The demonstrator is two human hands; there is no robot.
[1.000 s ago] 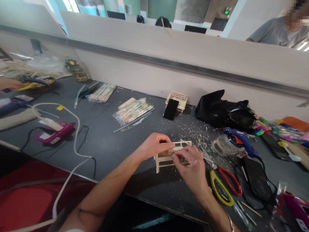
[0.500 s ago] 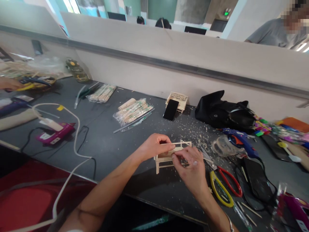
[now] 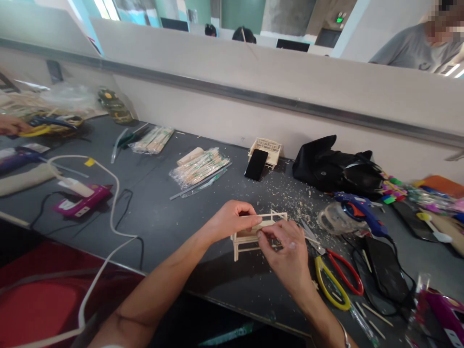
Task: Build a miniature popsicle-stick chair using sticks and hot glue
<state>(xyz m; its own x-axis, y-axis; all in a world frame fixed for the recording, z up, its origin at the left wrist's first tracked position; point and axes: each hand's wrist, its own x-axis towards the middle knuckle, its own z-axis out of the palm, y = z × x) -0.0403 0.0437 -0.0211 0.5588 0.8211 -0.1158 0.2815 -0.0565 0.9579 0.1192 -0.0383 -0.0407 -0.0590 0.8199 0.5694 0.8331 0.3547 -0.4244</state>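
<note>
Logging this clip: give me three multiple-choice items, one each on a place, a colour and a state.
1. Where does the phone lean?
A. against a small lattice box
B. against the black bag
C. on the scissors

2. The scissors' handles are
A. both blue
B. yellow and red
C. green and white

3. The wooden frame is
A. lying alone
B. in one hand
C. held by both hands

Key: 1 A, it rests on the lattice box; 2 B, one loop of each colour; 3 C, the left hand and the right hand pinch it.

Craft workshop, glue gun [image 3: 358,212], stick packs [image 3: 199,166], shavings
</note>
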